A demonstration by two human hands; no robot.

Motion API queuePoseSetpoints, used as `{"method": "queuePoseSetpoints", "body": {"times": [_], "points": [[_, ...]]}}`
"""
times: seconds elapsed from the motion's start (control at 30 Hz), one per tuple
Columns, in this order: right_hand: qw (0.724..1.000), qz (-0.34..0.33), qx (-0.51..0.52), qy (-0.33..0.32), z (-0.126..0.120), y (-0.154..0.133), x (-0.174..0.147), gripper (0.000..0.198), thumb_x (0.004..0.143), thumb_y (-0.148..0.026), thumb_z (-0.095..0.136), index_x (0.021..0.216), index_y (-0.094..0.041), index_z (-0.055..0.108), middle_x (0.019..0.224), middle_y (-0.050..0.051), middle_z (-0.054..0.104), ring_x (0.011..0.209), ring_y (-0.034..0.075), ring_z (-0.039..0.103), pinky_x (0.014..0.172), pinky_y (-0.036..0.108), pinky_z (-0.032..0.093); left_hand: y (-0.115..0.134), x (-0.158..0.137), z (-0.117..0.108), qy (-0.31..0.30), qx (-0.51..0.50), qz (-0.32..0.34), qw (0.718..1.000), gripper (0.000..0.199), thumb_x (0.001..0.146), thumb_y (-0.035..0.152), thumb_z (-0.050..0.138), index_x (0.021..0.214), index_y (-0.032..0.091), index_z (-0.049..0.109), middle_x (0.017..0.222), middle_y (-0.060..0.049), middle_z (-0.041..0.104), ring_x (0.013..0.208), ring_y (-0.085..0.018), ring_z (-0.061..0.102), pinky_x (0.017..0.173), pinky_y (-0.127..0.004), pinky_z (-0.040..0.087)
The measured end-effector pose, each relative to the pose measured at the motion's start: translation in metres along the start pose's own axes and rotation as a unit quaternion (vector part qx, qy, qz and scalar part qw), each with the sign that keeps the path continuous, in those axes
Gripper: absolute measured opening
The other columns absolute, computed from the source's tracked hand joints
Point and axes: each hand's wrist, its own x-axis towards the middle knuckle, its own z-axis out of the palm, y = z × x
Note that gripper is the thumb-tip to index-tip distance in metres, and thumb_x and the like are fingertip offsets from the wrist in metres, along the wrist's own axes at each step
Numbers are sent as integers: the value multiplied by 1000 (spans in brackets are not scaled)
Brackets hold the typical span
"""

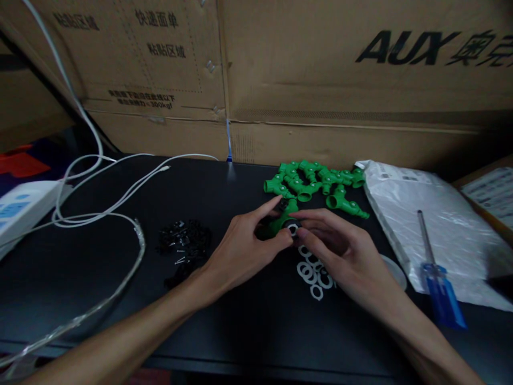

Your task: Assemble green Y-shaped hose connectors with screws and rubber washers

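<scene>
My left hand (pixel 244 243) is closed around a green plastic pipe fitting (pixel 284 216), its fingers covering much of it. At the near end of that fitting is a black ring (pixel 297 223) with a white washer (pixel 292 230) in it. My right hand (pixel 348 248) pinches the black ring from the right with thumb and fingers. The left thumb also touches the ring's edge. Whether the ring is joined to the fitting, I cannot tell. Several loose white washers (pixel 316 292) lie just below the hands. Behind the hands are several more green pipe fittings (pixel 304 191).
Small black parts and screws (pixel 186 243) are heaped at left. White cables (pixel 120 200) loop by a white power strip (pixel 26 206). On the right, a blue-handled screwdriver (pixel 443 294) rests on a white plastic bag (pixel 409 219). Large cardboard boxes (pixel 300 101) stand behind.
</scene>
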Motion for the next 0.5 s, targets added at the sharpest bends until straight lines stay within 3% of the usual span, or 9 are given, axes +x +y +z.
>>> {"method": "queuePoseSetpoints", "body": {"times": [0.13, 0.37, 0.5], "points": [[1000, -15, -26, 9, 5, 3, -2, 20, 93, -27, 68, 112, -23, 68, 104, 5, 77, 93, 19, 76, 75, 29, 64, 6, -1, 2, 25, 63, 25, 997, 69, 86, 32, 72, 151, 18, 53, 128, -10, 72, 115, -28, 68, 107, -41, 48], [995, -41, -87, -3, 8, 5, -6, 15, 96, -26, 65, 111, -25, 67, 103, 2, 76, 93, 18, 75, 78, 29, 59, 9, -4, 4, 43, 95, 56, 993, 65, 82, 27, 73, 146, 20, 58, 127, -9, 74, 116, -29, 68, 106, -41, 49], [994, -48, -99, 10, 7, 2, -9, 15, 97, -26, 64, 112, -26, 67, 105, 1, 75, 98, 17, 75, 81, 28, 57, 12, -6, 5, 30, 126, 58, 990, 69, 85, 27, 70, 149, 9, 52, 131, -12, 71, 118, -27, 67, 108, -38, 48]]}}
